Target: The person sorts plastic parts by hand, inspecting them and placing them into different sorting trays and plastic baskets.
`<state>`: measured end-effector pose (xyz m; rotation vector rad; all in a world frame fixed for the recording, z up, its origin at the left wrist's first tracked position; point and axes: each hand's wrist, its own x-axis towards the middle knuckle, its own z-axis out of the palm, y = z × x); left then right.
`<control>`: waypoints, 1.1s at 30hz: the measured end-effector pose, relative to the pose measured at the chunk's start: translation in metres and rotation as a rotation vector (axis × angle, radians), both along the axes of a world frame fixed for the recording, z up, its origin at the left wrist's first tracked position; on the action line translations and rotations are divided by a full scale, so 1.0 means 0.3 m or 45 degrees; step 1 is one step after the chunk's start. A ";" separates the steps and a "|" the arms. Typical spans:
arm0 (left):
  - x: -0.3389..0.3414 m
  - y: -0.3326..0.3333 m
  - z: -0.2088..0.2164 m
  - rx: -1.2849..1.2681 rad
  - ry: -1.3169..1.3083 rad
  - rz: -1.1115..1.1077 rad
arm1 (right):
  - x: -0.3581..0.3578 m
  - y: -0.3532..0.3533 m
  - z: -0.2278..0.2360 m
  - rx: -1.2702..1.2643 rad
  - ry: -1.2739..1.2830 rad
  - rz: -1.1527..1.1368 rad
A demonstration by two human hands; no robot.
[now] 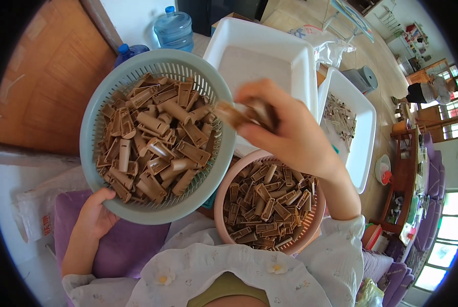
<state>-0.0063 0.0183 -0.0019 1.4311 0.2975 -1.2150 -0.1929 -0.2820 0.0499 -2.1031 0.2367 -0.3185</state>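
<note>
My left hand [97, 214] grips the near rim of a grey-green plastic basket [160, 217], thumb over the edge. Inside it lies a heap of brown, half-round plastic pieces [160, 123]. Over the basket's right rim my right hand [285, 125] is closed around a few brown plastic pieces [234, 113], smeared by motion. Below that hand, a pink basket [318, 217] holds more brown pieces [270, 204] of the same kind. How many pieces the right hand holds cannot be made out.
A large white tray [311, 56] stands beyond the baskets. To its right, another white tray [364, 138] holds thin scraps. Blue water bottles [175, 31] stand at the back, near a wooden door [50, 77]. Another person [428, 92] is far off at the right.
</note>
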 end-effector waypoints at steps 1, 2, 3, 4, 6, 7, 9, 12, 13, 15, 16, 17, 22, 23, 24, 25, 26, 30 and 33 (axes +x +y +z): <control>-0.001 0.000 0.005 -0.006 -0.011 0.008 | 0.055 0.035 0.024 -0.096 -0.074 0.006; -0.007 -0.007 0.012 -0.022 -0.013 -0.009 | 0.102 0.062 0.028 -0.106 -0.084 0.007; -0.007 -0.012 0.012 -0.035 -0.012 -0.030 | 0.151 0.085 0.021 -0.235 -0.219 0.015; -0.003 -0.012 0.002 -0.016 -0.015 -0.046 | 0.168 0.098 0.022 -0.365 -0.351 0.021; -0.009 -0.020 0.011 -0.031 -0.030 -0.068 | 0.150 0.107 0.059 -0.358 -0.294 0.032; -0.011 -0.019 0.015 -0.039 -0.039 -0.088 | 0.139 0.104 0.072 -0.345 -0.230 0.047; -0.007 -0.006 0.013 -0.047 -0.025 -0.071 | 0.058 0.088 0.081 -0.278 -0.153 0.006; 0.001 0.004 0.001 -0.063 0.012 -0.048 | -0.154 0.031 0.015 -0.284 0.265 0.218; -0.002 -0.007 0.007 -0.081 0.025 -0.059 | -0.257 0.017 -0.005 -0.337 0.442 0.353; -0.009 -0.001 0.016 -0.058 0.027 -0.035 | -0.392 0.010 -0.064 -0.422 0.661 0.428; -0.006 -0.008 0.016 -0.033 0.028 -0.018 | -0.427 0.009 -0.071 -0.468 0.679 0.378; 0.000 -0.023 0.011 -0.037 0.032 -0.018 | -0.447 0.001 -0.077 -0.514 0.694 0.333; -0.005 -0.012 0.010 -0.028 0.043 0.029 | -0.340 -0.085 -0.057 -0.260 0.421 0.327; -0.007 -0.014 0.018 -0.009 0.029 0.076 | -0.279 -0.092 -0.056 -0.250 0.400 0.375; -0.009 -0.020 0.025 -0.011 0.006 0.043 | -0.212 -0.088 -0.037 -0.272 0.325 0.335; -0.006 -0.019 0.020 -0.011 -0.013 0.012 | -0.135 -0.073 -0.026 -0.289 0.253 0.298; -0.006 -0.007 0.025 0.017 -0.007 0.016 | -0.053 -0.035 -0.004 -0.324 0.163 0.332; -0.009 -0.038 0.040 0.047 -0.034 -0.045 | 0.215 0.117 -0.019 -0.589 -0.226 0.318; -0.008 -0.042 0.034 0.033 -0.026 -0.078 | 0.341 0.201 -0.086 -0.766 -0.253 0.183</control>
